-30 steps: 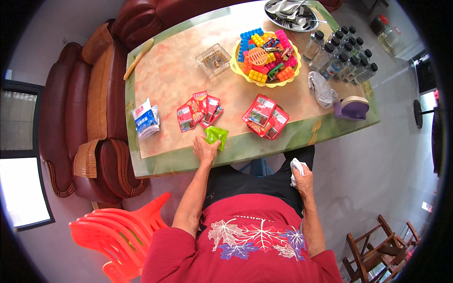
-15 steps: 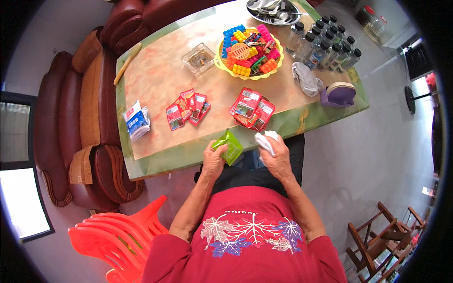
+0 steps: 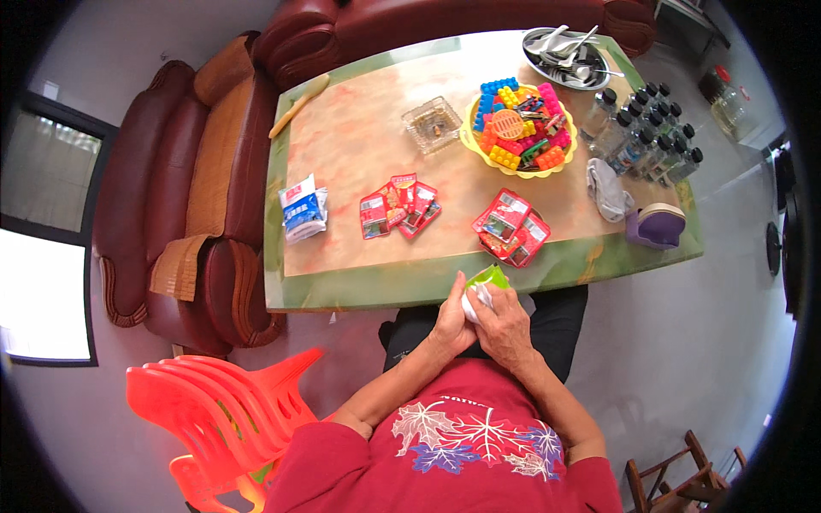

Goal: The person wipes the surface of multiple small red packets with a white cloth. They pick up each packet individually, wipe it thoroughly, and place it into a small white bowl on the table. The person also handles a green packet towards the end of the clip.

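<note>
My hands are together just off the table's near edge. My left hand [image 3: 451, 325] grips a bright green plastic packet [image 3: 493, 275]; only its upper part shows between the fingers. My right hand [image 3: 506, 332] is closed on a crumpled white cloth [image 3: 473, 305], pressed against the packet. Most of the cloth and the lower packet are hidden by my fingers. Beyond my hands, near the table edge, lies a pile of red packets [image 3: 511, 224]. A second group of red packets [image 3: 397, 205] is fanned out further left.
On the table [image 3: 342, 282] are a blue-and-white bag [image 3: 303, 209], a glass ashtray [image 3: 432, 126], a yellow basket [image 3: 472, 141] of toy bricks, a bowl of cutlery [image 3: 571, 61], several bottles [image 3: 646, 137], a grey cloth [image 3: 607, 190] and a purple container [image 3: 656, 227]. Red chairs [image 3: 222, 410] stand at lower left.
My hands have come together, bringing the white cloth against the green packet, which was apart from it before. The view has shifted, so the table now appears further right and lower.
</note>
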Demonstrator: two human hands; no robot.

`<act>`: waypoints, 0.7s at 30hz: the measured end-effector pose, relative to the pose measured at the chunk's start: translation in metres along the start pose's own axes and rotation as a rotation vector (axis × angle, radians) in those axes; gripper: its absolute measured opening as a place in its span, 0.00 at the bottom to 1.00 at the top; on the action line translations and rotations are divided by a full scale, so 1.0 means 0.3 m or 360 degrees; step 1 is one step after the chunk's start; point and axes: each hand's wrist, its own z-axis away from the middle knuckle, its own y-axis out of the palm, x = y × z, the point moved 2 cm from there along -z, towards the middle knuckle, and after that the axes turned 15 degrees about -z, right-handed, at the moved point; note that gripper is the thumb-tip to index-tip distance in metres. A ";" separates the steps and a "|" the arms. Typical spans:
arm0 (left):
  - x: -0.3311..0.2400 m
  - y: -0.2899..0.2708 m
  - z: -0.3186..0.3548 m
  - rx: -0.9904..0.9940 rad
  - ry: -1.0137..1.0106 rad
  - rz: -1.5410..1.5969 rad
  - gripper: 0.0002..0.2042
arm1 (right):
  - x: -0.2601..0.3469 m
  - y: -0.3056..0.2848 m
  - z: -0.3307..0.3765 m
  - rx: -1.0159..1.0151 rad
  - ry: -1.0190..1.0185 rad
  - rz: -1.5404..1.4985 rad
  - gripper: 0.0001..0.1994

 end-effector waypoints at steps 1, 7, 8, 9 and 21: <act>0.016 0.021 -0.001 -0.0030 0.0003 0.0029 0.24 | -0.018 -0.011 -0.019 -0.0064 0.0024 0.0054 0.24; 0.028 0.063 0.019 -0.0049 0.0217 -0.0604 0.19 | -0.114 -0.067 -0.087 -0.0416 0.0498 0.0057 0.16; 0.010 0.072 0.027 -0.0031 0.0153 -0.0490 0.17 | -0.155 -0.062 -0.063 -0.0419 0.0619 -0.0166 0.15; -0.002 0.079 0.031 -0.0078 0.0152 -0.0510 0.17 | -0.205 -0.048 -0.035 -0.0428 0.0738 -0.0395 0.14; -0.058 0.028 0.015 -0.0385 0.0250 -0.0729 0.13 | -0.097 -0.100 0.018 0.0052 0.1235 -0.2120 0.14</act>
